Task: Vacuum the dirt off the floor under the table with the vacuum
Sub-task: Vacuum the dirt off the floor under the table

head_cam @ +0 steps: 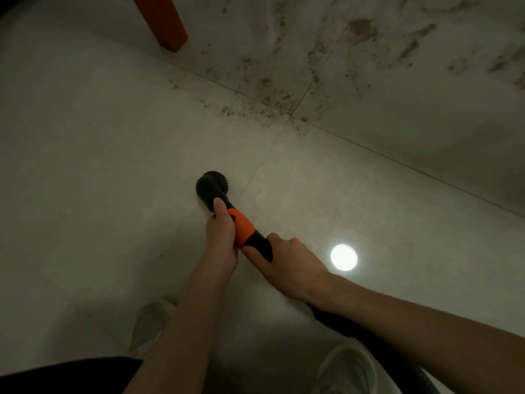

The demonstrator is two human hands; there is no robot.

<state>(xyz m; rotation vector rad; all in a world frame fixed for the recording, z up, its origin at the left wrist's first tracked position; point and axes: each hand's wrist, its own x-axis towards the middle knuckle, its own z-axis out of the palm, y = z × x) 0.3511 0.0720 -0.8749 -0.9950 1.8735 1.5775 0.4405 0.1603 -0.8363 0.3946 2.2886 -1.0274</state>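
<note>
I hold a black vacuum wand with an orange collar (243,226) in both hands, low over the pale tiled floor. Its round black brush head (210,184) points away from me at the frame's middle. My left hand (221,234) grips the wand at the orange collar, thumb lying along the neck behind the brush. My right hand (287,265) grips the black tube just behind the collar. The black hose (369,341) runs back under my right forearm. Brown dirt (272,92) is scattered over the tiles beyond the brush, toward the upper right.
An orange-brown table leg (164,21) stands at the top left. A bright round light reflection (343,257) shines on the tile right of my hands. My two light shoes (149,322) (348,371) show at the bottom. Tile joints cross diagonally.
</note>
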